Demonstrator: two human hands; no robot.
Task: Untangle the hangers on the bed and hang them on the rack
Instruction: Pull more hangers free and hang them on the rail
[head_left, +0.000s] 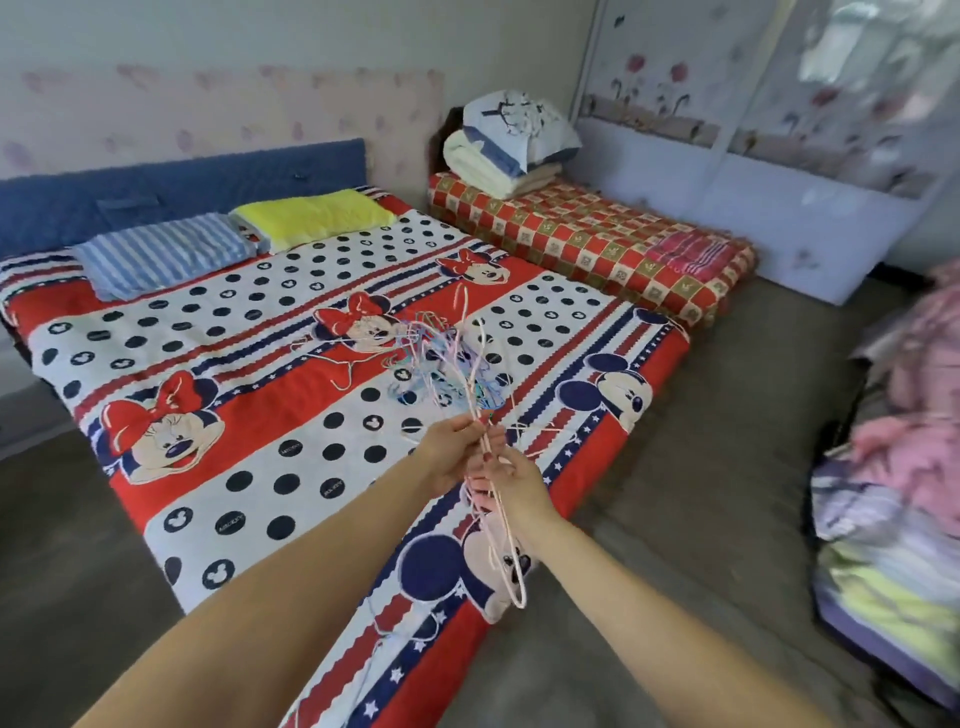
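Low centre of the frame: 2 hands meeting over the near edge of the bed with the red, white and navy cartoon-mouse cover (208, 415). Left hand (449, 452) curled round thin pink wire hangers (501, 519), pinching them near the top of the bunch. Right hand (511, 486) just below and touching the same bunch, fingers closed on the wires. Long axis of the held hangers running near-vertical in the frame, from the fingers down to a rounded end at lower centre, dangling over the bed's edge.

Just above the hands, toward the frame's centre: tangled heap of pale blue, pink and white wire hangers (441, 358) lying on the cover, apparently linked to the held ones. Left hand nearer the heap. Probably pulling toward the lower frame, along that axis, to free them.

No rack clearly in view. Right edge: blurred pile of pink and green fabrics (898, 467).
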